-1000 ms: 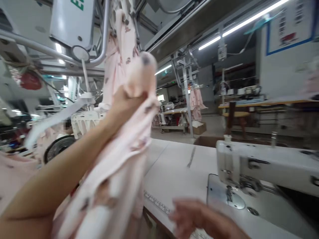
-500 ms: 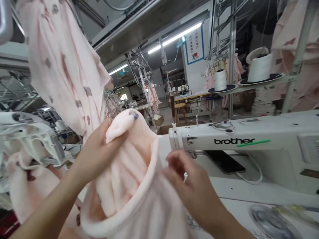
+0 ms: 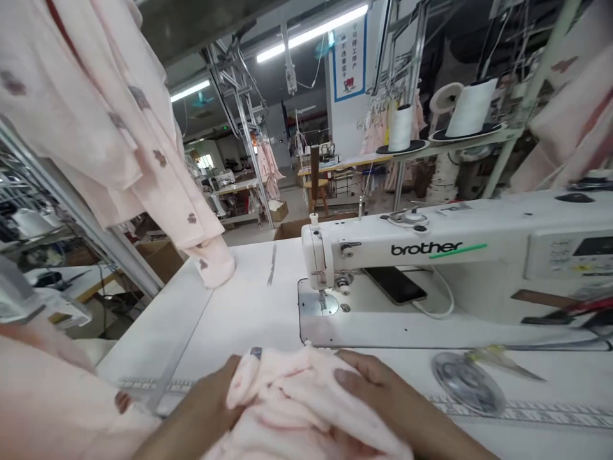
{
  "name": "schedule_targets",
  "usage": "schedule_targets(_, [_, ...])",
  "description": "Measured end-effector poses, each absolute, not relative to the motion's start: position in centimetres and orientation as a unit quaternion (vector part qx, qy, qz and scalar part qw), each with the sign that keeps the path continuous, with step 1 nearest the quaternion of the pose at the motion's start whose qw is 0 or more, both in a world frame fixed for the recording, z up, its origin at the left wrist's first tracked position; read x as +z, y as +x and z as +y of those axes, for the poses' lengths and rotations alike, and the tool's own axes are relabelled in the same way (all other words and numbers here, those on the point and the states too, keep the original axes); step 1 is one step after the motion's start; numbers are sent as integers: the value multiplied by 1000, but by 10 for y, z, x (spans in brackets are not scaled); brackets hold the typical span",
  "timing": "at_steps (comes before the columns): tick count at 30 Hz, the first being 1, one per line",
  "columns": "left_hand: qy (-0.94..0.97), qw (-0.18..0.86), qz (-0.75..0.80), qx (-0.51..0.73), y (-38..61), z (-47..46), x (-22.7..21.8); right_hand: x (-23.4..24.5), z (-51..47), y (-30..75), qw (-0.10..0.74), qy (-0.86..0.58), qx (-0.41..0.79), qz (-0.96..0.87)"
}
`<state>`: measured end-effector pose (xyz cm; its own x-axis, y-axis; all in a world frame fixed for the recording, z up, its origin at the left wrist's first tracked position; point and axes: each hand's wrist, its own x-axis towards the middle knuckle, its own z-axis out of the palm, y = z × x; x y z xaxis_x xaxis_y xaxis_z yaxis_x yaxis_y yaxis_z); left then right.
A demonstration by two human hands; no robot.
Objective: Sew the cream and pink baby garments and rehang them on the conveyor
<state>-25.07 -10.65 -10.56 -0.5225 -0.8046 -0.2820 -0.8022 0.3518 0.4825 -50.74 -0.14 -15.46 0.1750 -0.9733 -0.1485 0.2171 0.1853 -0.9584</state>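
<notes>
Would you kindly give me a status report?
Left hand, right hand: both holding pink fabric. Fabric bunched, not under presser foot. Phone beneath machine arm.

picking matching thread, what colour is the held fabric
Pale pink fabric with a greyish patch; best in head view.

The white metal sewing machine (image 3: 407, 239) stands on the right of the white flat table (image 3: 239, 313), the black rectangular phone (image 3: 397, 285) lying under its arm. In front, the pale-pink printed fabric (image 3: 297, 399) sits between left hand (image 3: 218, 396) and right hand (image 3: 378, 390). Right of these lies the clear round plastic disc (image 3: 467, 383), touching or just beside the yellow-handled pointed snips (image 3: 510, 364). White conical thread spools (image 3: 472, 108) stand behind the machine; the pale-pink printed garment (image 3: 110, 121) hangs at far left.
</notes>
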Motion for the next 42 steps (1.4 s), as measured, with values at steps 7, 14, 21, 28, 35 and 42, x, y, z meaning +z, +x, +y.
schedule_targets(7, [411,86,-879,-225,-309,-105,-84,-158,10,-498,533,-462,-489,513])
schedule_targets(14, [381,118,-793,-460,-355,-88,-142,-162,32,-519,478,-493,-390,613])
schedule_targets(21, [377,175,-772,-481,-353,-75,-141,-137,3,-516,386,-557,-419,605])
schedule_targets(28, [346,187,-809,-437,-351,-77,-143,-134,-20,-522,495,-527,-380,577])
schedule_targets(35, [266,264,-819,-435,-344,-77,-154,-164,-40,-515,763,-326,-365,422])
schedule_targets(42, [331,285,-774,-458,-342,-79,-160,-159,-23,-507,661,-347,-465,476])
